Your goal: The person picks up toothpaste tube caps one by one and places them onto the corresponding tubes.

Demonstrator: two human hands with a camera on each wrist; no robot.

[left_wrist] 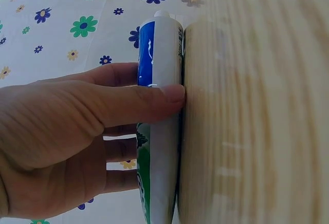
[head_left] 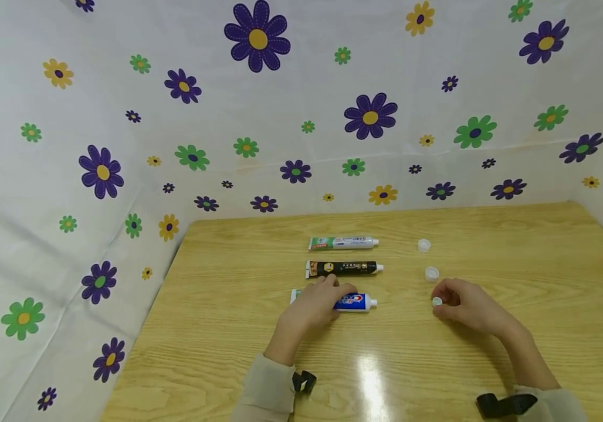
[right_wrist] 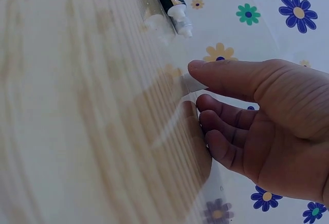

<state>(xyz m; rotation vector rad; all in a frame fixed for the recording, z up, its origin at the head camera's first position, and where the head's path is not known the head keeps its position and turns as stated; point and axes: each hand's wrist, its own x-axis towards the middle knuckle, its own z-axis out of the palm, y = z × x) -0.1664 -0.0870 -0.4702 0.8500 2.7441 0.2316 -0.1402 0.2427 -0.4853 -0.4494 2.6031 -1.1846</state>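
My left hand [head_left: 314,302] grips a blue, white and green toothpaste tube [head_left: 355,302] that lies flat on the table, its bare white nozzle pointing right. In the left wrist view the thumb lies along the near side of this tube [left_wrist: 165,172], with fingers on the far side. To the right, my right hand [head_left: 465,305] pinches a small white cap [head_left: 437,301] at the tabletop. That cap [right_wrist: 194,84] shows only partly between thumb and forefinger in the right wrist view. Behind the gripped tube lie a black toothpaste tube [head_left: 344,268] and a silver-green one [head_left: 342,242], both uncapped.
Two more white caps stand on the wooden table [head_left: 217,328]: a nearer cap [head_left: 432,274] level with the black tube, and a farther cap [head_left: 424,245] level with the silver-green one. A flower-patterned cloth [head_left: 280,117] hangs along the table's back and sides.
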